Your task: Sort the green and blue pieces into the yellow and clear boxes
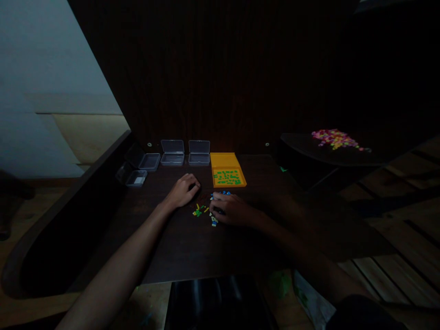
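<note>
- My left hand [184, 189]: loosely curled, centre; grip unclear.
- My right hand [232, 208]: bent over small cream-and-blue plastic pieces [213, 221]; grip hidden.
- Small yellow-and-green plastic pieces [198, 213]: centre, left of my right hand, the nearer.

Dark tabletop [178, 247] under yellow box [225, 160], clear cases [172, 146], loose pieces [198, 213]

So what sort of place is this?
Possibly a room in a home, though I can't be sure: there's a dark wooden desk, small coloured pieces scattered on it, and a pale wall off to one side.
</note>
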The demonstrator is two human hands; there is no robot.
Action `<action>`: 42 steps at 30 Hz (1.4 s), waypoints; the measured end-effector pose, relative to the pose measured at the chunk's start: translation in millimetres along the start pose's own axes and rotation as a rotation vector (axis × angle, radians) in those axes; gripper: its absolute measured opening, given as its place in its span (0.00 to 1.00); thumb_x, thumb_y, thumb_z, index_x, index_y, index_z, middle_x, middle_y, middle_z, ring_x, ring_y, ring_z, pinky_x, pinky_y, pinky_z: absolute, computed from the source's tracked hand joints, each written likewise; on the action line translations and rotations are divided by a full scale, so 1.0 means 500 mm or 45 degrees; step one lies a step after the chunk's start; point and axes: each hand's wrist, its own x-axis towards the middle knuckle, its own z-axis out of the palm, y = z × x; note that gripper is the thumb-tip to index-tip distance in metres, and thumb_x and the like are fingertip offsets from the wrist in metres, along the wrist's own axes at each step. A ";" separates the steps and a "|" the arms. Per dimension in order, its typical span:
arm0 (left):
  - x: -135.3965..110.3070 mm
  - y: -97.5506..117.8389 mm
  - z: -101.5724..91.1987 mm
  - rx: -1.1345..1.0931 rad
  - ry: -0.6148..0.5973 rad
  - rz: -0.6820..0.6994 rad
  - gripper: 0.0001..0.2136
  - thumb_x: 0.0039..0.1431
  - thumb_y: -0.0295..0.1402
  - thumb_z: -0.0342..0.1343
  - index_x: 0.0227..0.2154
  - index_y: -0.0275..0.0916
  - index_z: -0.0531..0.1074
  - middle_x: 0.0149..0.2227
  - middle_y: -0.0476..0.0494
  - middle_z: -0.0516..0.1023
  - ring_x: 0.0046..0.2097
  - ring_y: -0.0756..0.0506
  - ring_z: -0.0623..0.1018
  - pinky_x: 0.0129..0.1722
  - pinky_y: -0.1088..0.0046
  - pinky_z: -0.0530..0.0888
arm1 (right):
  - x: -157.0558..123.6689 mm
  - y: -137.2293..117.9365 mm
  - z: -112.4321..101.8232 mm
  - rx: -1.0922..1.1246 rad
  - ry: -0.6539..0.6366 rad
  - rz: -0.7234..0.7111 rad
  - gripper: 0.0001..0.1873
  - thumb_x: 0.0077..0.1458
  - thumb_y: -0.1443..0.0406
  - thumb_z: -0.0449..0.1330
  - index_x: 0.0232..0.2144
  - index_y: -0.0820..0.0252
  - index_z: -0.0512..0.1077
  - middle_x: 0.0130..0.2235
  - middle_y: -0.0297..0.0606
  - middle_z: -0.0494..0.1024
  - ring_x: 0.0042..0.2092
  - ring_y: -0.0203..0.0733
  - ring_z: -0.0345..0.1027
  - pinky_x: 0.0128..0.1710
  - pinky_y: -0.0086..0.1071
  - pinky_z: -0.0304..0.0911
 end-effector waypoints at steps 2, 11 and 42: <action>0.000 0.000 0.000 0.000 0.001 0.006 0.11 0.62 0.33 0.46 0.28 0.38 0.71 0.34 0.43 0.75 0.41 0.43 0.73 0.45 0.64 0.70 | 0.000 -0.001 -0.001 -0.016 -0.007 0.000 0.04 0.60 0.66 0.56 0.35 0.59 0.70 0.40 0.37 0.70 0.35 0.36 0.63 0.31 0.29 0.49; 0.000 -0.003 0.002 -0.007 0.007 0.003 0.11 0.62 0.33 0.46 0.28 0.38 0.71 0.34 0.43 0.75 0.40 0.43 0.73 0.45 0.64 0.70 | -0.001 -0.008 -0.007 -0.098 -0.043 0.017 0.05 0.62 0.65 0.54 0.38 0.59 0.69 0.42 0.38 0.70 0.35 0.36 0.64 0.31 0.30 0.49; 0.000 -0.003 0.003 0.007 0.004 0.020 0.10 0.61 0.31 0.47 0.28 0.38 0.70 0.33 0.43 0.74 0.40 0.43 0.72 0.44 0.64 0.70 | 0.024 0.223 -0.108 0.226 0.410 0.333 0.05 0.53 0.68 0.56 0.34 0.63 0.70 0.27 0.34 0.72 0.28 0.36 0.63 0.29 0.28 0.56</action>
